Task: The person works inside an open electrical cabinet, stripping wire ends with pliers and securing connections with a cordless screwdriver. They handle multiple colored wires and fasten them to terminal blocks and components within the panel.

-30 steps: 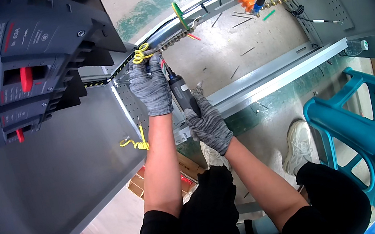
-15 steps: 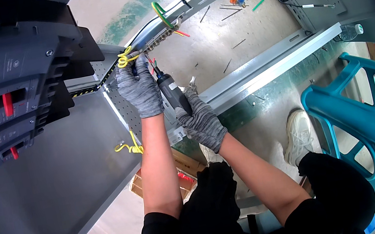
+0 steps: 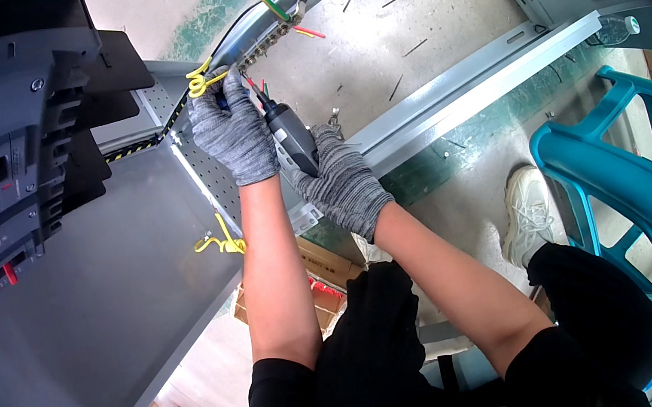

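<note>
The right hand (image 3: 343,186), in a grey knit glove, is clenched around the dark body of an electric screwdriver (image 3: 289,134), whose tip points up toward the brass terminal strip (image 3: 272,43) along the cabinet's upper rail. The left hand (image 3: 233,133), gloved alike, is closed just left of the screwdriver's tip, pinching yellow-green wire (image 3: 201,78) at the near end of that strip. Left of the strip sits a large dark circuit breaker (image 3: 4,156); well right of and below it stands a teal plastic stool (image 3: 645,182), beside a white shoe (image 3: 530,211).
</note>
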Demonstrator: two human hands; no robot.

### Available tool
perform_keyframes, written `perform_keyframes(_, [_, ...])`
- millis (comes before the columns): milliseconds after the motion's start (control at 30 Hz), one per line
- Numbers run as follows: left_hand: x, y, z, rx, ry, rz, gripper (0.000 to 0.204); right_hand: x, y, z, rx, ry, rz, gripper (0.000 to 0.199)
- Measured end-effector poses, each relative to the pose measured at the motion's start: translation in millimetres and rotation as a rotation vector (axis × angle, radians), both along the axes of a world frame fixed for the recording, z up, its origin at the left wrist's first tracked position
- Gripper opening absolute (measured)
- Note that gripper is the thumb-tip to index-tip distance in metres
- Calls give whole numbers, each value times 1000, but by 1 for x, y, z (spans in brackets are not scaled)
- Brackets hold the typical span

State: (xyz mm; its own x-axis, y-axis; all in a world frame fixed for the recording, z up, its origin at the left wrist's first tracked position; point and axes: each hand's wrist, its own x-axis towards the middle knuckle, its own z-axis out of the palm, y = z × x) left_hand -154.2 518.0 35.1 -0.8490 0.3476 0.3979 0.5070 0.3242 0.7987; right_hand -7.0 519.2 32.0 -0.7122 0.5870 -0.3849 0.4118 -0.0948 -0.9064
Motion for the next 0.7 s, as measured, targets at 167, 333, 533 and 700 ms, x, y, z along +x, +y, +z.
perform_keyframes(167, [0,-3,2,-38,32,-17,14,-1,5,13,8,-116,48,46])
perform_keyframes(333, [3,-1,5,18,-18,-24,15,-5,10,17,-29,-169,74,42])
perform_keyframes(533, [3,-1,9,-28,-39,-28,15,1,13,5,-756,306,10,32])
perform_keyframes(700, [-3,-4,1,-34,-13,-38,13,5,15,1,-860,340,42,31])
